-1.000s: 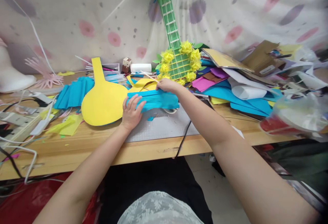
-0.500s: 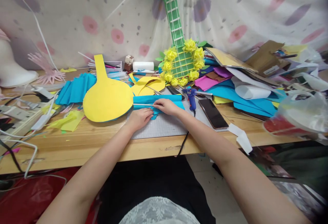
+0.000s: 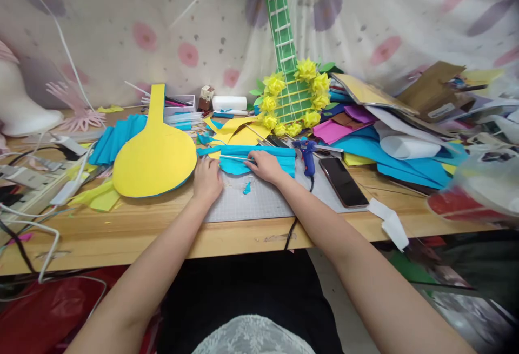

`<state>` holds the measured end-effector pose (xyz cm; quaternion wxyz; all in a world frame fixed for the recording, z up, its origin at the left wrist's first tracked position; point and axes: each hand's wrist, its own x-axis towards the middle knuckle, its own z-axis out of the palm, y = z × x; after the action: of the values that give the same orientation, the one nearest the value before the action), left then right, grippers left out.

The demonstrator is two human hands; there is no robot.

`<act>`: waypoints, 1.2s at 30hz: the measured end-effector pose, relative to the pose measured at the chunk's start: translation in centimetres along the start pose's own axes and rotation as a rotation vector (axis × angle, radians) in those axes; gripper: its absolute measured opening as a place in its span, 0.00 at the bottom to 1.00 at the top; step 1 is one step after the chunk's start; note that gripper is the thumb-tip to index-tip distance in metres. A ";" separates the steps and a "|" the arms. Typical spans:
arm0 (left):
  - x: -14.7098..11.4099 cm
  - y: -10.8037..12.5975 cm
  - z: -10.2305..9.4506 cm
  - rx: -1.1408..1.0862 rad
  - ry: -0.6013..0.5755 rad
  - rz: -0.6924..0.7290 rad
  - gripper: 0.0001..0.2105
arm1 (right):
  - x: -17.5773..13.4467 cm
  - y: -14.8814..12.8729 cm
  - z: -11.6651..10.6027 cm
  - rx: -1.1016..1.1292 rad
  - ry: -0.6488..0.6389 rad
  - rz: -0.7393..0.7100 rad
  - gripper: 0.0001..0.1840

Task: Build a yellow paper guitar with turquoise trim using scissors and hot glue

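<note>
My right hand (image 3: 264,167) pinches the end of a thin white stick (image 3: 234,158), which lies across a sheet of blue crepe paper (image 3: 286,165) on the grey cutting mat (image 3: 267,205). My left hand (image 3: 208,180) rests palm down, fingers extended and slightly bent, beside the right edge of a yellow guitar-shaped cutout (image 3: 156,159). Its fingertips are by a blue strip and a small yellow piece; whether they press on either is unclear. A torn blue scrap (image 3: 247,188) lies on the mat between my hands.
A green paper guitar (image 3: 290,94) with yellow flowers leans at the back. Right of my hands are a blue glue gun (image 3: 308,159) with its cord, a phone (image 3: 344,182) and piled coloured paper (image 3: 389,154). Pleated blue paper (image 3: 117,140) and a power strip (image 3: 30,181) lie left.
The yellow cutout has shifted left, and my left hand has moved left and away from my right. More of the blue crepe paper shows, and the loose scrap is uncovered. My right hand keeps the stick.
</note>
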<state>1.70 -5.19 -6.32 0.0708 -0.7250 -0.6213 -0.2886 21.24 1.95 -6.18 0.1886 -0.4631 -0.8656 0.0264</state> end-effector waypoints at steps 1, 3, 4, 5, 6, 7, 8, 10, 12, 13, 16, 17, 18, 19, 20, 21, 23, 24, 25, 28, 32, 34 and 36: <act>-0.1 0.3 -0.3 -0.029 0.009 0.045 0.14 | 0.3 0.1 0.0 0.003 0.006 0.026 0.16; -0.3 1.3 -0.8 -0.136 -0.043 0.237 0.13 | 0.7 0.2 0.0 0.022 0.014 0.092 0.17; -0.5 1.9 -0.9 -0.192 -0.116 0.374 0.13 | 0.9 0.3 0.0 0.040 0.013 0.120 0.18; -0.7 2.5 -0.9 -0.235 -0.207 0.510 0.14 | 1.0 0.4 -0.1 0.062 0.005 0.134 0.19; -0.9 3.1 -0.8 -0.257 -0.304 0.618 0.16 | 1.0 0.6 -0.2 0.086 -0.008 0.130 0.20; -1.1 3.6 -0.6 -0.260 -0.398 0.684 0.18 | 0.9 0.7 -0.3 0.108 -0.023 0.110 0.22; -1.2 4.0 -0.4 -0.247 -0.476 0.708 0.20 | 0.8 0.8 -0.4 0.123 -0.039 0.082 0.24; -1.3 4.1 0.2 -0.198 -0.561 0.653 0.24 | 0.6 0.9 -0.6 0.131 -0.063 0.046 0.23; -1.2 3.4 0.8 -0.139 -0.538 0.504 0.26 | 0.6 0.8 -0.7 0.124 -0.067 0.079 0.15; -1.1 2.7 1.0 -0.108 -0.493 0.402 0.26 | 0.7 0.7 -0.7 0.125 -0.063 0.115 0.11; -0.8 0.6 1.7 0.009 -0.305 0.030 0.24 | 1.2 0.2 -1.0 0.143 -0.012 0.262 0.09; -0.7 -0.1 1.9 0.037 -0.239 -0.080 0.24 | 1.4 -0.1 -1.2 0.147 0.025 0.305 0.09; -0.6 -0.6 2.1 0.048 -0.172 -0.160 0.25 | 1.5 -0.5 -1.4 0.145 0.069 0.333 0.10; -0.6 -1.1 2.4 0.044 -0.112 -0.214 0.26 | 1.5 -0.9 -1.6 0.135 0.112 0.336 0.10; -0.6 -1.4 2.5 0.029 -0.062 -0.246 0.27 | 1.4 -1.5 -1.7 0.119 0.144 0.311 0.11; -0.5 -1.6 2.7 0.008 -0.025 -0.258 0.27 | 1.2 -2.0 -1.7 0.099 0.155 0.263 0.11; -0.5 -1.7 2.6 -0.034 0.017 -0.255 0.24 | 0.5 -3.0 -1.3 0.052 0.102 0.133 0.11; -0.4 -1.7 2.4 -0.052 0.030 -0.241 0.22 | 0.1 -3.4 -1.0 0.030 0.049 0.078 0.11; -0.4 -1.5 2.1 -0.068 0.041 -0.220 0.21 | -0.3 -3.6 -0.7 0.011 0.000 0.043 0.11; -0.3 -0.6 0.4 -0.096 0.085 -0.148 0.17 | -1.3 -3.8 0.1 -0.014 -0.057 0.067 0.11; -0.5 1.0 -1.4 -0.092 0.178 -0.034 0.17 | -1.7 -3.4 0.0 -0.017 -0.062 0.090 0.11; -0.6 1.4 -1.7 -0.065 0.157 0.078 0.18 | -1.7 -3.4 -0.3 -0.019 -0.061 0.068 0.11; -0.7 1.5 -1.7 -0.035 0.078 0.181 0.19 | -1.8 -3.3 -0.6 -0.002 -0.056 0.021 0.11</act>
<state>2.56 -6.87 -4.90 0.1080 -0.7676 -0.5449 -0.3196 19.73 -1.52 -5.42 0.1634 -0.4716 -0.8656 0.0404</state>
